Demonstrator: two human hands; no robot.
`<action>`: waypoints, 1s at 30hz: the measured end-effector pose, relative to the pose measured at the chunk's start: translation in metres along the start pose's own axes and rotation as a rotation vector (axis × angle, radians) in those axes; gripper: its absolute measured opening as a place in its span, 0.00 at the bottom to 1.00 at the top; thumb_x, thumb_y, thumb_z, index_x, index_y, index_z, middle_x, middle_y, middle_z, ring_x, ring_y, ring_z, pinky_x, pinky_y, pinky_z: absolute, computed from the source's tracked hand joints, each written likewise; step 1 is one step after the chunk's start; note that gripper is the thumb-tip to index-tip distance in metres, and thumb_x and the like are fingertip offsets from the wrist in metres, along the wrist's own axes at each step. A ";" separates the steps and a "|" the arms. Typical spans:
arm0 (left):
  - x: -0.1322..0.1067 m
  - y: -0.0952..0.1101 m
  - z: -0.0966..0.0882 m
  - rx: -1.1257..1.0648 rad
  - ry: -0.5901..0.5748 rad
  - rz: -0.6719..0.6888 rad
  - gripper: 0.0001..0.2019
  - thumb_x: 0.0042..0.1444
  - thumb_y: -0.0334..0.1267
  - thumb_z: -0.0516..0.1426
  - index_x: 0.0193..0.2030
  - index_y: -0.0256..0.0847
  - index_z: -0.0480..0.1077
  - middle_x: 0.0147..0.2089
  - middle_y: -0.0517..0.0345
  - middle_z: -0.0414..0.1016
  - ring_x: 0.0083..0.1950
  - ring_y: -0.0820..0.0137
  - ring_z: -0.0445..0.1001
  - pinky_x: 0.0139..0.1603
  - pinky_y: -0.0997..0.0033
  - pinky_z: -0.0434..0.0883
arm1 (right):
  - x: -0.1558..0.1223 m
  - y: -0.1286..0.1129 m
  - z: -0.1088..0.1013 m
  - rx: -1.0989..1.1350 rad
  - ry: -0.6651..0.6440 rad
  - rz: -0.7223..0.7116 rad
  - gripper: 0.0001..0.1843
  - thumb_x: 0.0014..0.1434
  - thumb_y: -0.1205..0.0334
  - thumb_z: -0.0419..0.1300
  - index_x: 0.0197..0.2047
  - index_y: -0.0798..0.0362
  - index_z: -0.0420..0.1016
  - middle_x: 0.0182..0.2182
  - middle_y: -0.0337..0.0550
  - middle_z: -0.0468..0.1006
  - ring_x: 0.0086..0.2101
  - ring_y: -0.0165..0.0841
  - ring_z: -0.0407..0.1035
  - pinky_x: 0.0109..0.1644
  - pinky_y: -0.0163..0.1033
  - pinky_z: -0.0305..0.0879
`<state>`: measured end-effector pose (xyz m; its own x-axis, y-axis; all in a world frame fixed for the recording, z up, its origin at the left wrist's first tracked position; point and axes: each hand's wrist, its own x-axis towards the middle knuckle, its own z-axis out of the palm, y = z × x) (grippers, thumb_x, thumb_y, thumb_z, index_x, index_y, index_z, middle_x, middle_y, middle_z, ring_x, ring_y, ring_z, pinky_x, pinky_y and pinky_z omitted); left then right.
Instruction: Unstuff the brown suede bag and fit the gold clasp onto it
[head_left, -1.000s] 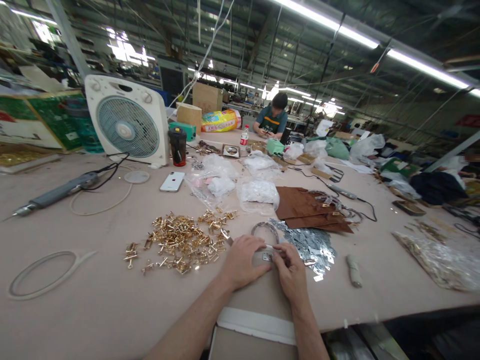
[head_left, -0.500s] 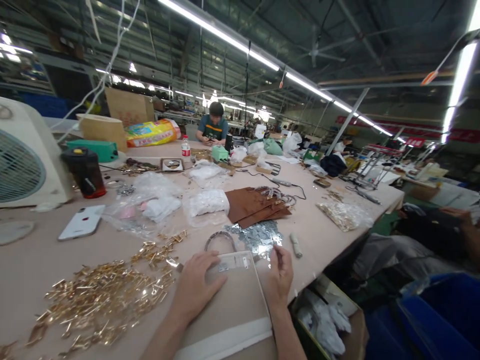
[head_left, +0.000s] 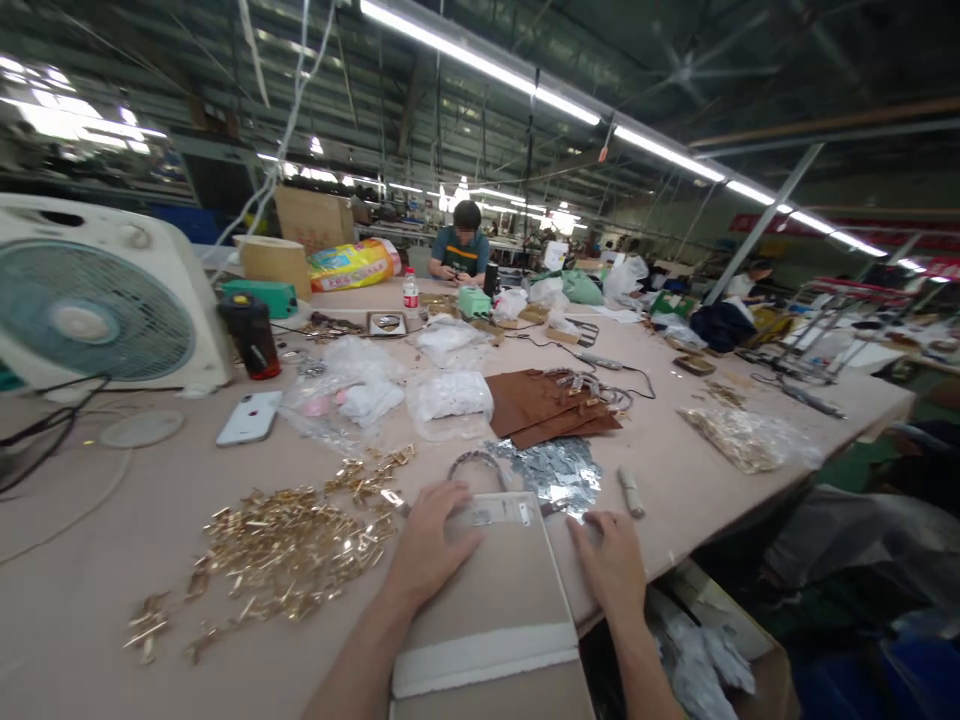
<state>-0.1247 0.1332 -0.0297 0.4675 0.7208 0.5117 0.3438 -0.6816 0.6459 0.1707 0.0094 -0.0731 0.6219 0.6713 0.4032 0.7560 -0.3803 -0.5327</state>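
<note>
A flat beige panel (head_left: 495,590) with a pale band across it lies in front of me. From its top edge a curved brown strap handle (head_left: 478,457) sticks out, and a small metal plate (head_left: 482,516) shows near that edge. My left hand (head_left: 433,545) rests on the panel's upper left side, fingers laid flat and thumb apart. Just right of the panel is my right hand (head_left: 615,560), its thumb and fingers apart with nothing visible between them. Beyond it spreads a pile of thin silver plates (head_left: 561,468). Gold metal fittings (head_left: 289,550) lie heaped at left.
Brown leather pieces with handles (head_left: 536,405) lie behind the plates. A small rolled bundle (head_left: 630,492) sits at right, near the table edge. At left are a phone (head_left: 249,418), a dark bottle (head_left: 251,338) and a fan (head_left: 97,300). A co-worker (head_left: 460,250) sits across the table.
My view has swung left, so more of the fan shows. My right hand has gone from closed fingertips by the silver plates to spread fingers. My left hand stays on the panel.
</note>
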 end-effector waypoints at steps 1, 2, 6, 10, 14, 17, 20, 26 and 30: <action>-0.002 0.002 -0.007 -0.004 0.003 0.001 0.26 0.52 0.33 0.69 0.58 0.48 0.73 0.64 0.55 0.74 0.67 0.56 0.67 0.71 0.48 0.66 | -0.001 0.000 0.000 0.000 -0.012 0.002 0.27 0.64 0.36 0.55 0.46 0.52 0.79 0.48 0.54 0.76 0.52 0.49 0.70 0.60 0.54 0.66; -0.004 0.003 -0.015 -0.003 0.002 -0.003 0.28 0.51 0.32 0.69 0.59 0.48 0.72 0.64 0.55 0.74 0.68 0.56 0.66 0.72 0.48 0.65 | -0.002 0.001 0.001 -0.003 -0.019 0.006 0.29 0.63 0.34 0.55 0.46 0.52 0.79 0.49 0.54 0.76 0.52 0.50 0.70 0.61 0.54 0.65; -0.016 0.007 -0.043 -0.021 -0.043 -0.084 0.30 0.48 0.30 0.70 0.59 0.47 0.72 0.61 0.54 0.75 0.64 0.58 0.69 0.69 0.52 0.67 | -0.006 0.002 0.004 0.019 -0.071 0.067 0.33 0.60 0.30 0.56 0.51 0.51 0.77 0.49 0.53 0.78 0.49 0.50 0.74 0.56 0.54 0.68; -0.026 0.005 -0.055 -0.073 -0.051 -0.188 0.26 0.49 0.32 0.71 0.55 0.45 0.74 0.56 0.52 0.75 0.59 0.57 0.71 0.64 0.54 0.69 | -0.011 -0.005 -0.002 0.023 -0.150 0.151 0.31 0.61 0.31 0.55 0.53 0.47 0.74 0.44 0.48 0.82 0.47 0.51 0.76 0.49 0.53 0.69; -0.032 -0.002 -0.057 -0.115 -0.030 -0.283 0.21 0.48 0.35 0.72 0.49 0.43 0.77 0.53 0.52 0.75 0.55 0.59 0.73 0.59 0.58 0.71 | -0.017 -0.015 -0.009 0.012 -0.164 0.217 0.31 0.60 0.31 0.55 0.53 0.45 0.73 0.43 0.45 0.84 0.46 0.52 0.78 0.46 0.52 0.69; -0.035 -0.007 -0.059 -0.118 -0.056 -0.313 0.17 0.50 0.36 0.72 0.47 0.43 0.79 0.53 0.53 0.75 0.52 0.60 0.73 0.56 0.60 0.71 | -0.019 -0.019 -0.011 0.013 -0.160 0.226 0.32 0.60 0.31 0.54 0.56 0.44 0.73 0.45 0.46 0.84 0.47 0.54 0.77 0.46 0.53 0.70; -0.037 -0.012 -0.063 -0.112 -0.079 -0.282 0.14 0.53 0.36 0.70 0.47 0.43 0.80 0.54 0.53 0.75 0.51 0.62 0.73 0.55 0.61 0.71 | -0.022 -0.019 -0.009 -0.023 -0.171 0.231 0.33 0.61 0.30 0.52 0.57 0.43 0.73 0.47 0.48 0.84 0.46 0.56 0.77 0.47 0.56 0.70; -0.042 -0.025 -0.069 -0.119 -0.106 -0.224 0.12 0.53 0.34 0.70 0.44 0.41 0.79 0.53 0.52 0.77 0.52 0.62 0.75 0.56 0.63 0.71 | -0.029 -0.026 -0.016 0.108 -0.114 0.221 0.30 0.61 0.32 0.54 0.52 0.45 0.79 0.47 0.51 0.84 0.48 0.56 0.76 0.53 0.57 0.69; -0.045 -0.032 -0.071 -0.107 -0.105 -0.178 0.10 0.53 0.34 0.71 0.41 0.40 0.78 0.52 0.52 0.78 0.54 0.61 0.75 0.59 0.63 0.70 | -0.030 -0.059 -0.026 0.302 -0.093 0.231 0.28 0.60 0.33 0.58 0.50 0.45 0.80 0.36 0.46 0.84 0.42 0.51 0.77 0.51 0.54 0.69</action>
<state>-0.2147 0.1312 -0.0328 0.4914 0.8077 0.3258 0.3432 -0.5234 0.7799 0.1131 -0.0053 -0.0344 0.7370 0.6499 0.1858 0.4955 -0.3326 -0.8024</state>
